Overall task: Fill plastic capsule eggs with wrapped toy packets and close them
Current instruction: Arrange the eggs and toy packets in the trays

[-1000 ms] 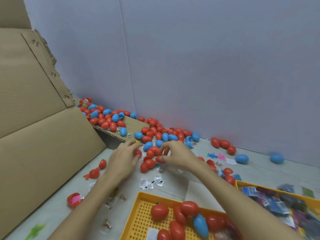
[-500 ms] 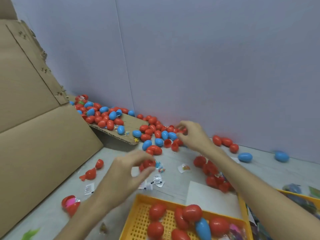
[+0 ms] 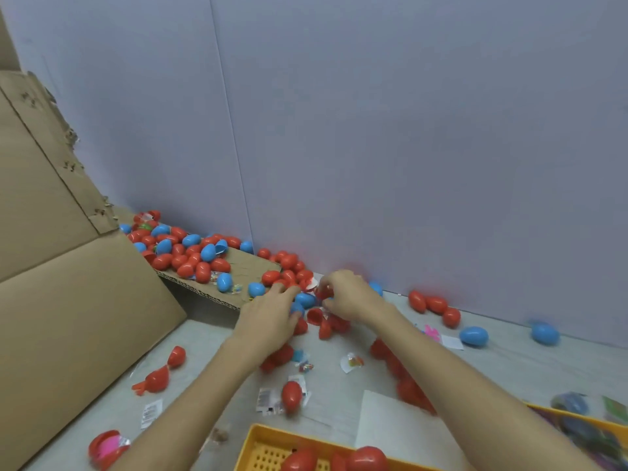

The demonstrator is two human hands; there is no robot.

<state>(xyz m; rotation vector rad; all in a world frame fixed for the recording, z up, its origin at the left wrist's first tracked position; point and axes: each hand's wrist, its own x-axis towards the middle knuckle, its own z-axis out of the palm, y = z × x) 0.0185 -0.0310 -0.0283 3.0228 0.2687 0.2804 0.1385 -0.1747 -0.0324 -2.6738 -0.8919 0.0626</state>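
Your right hand sits just right of the frame's centre. Its fingers are curled, and thumb and fingertips pinch a red egg piece. Blur makes it hard to say whether that is a half shell or a whole egg. Your left hand lies just beside it on the left, fingers stretched forward and loose, with the tips over a blue egg and nothing gripped. Below the two hands an open red shell lies on the grey tabletop.

Lower down, near the centre, are a wrapped packet and a closed red egg resting on more packets. A heap of red and blue eggs covers the cardboard flap at middle left, against the wall. The big cardboard box fills the left edge.

Three red eggs and two blue eggs lie along the wall at right. At the bottom edge, a yellow basket holds red eggs.
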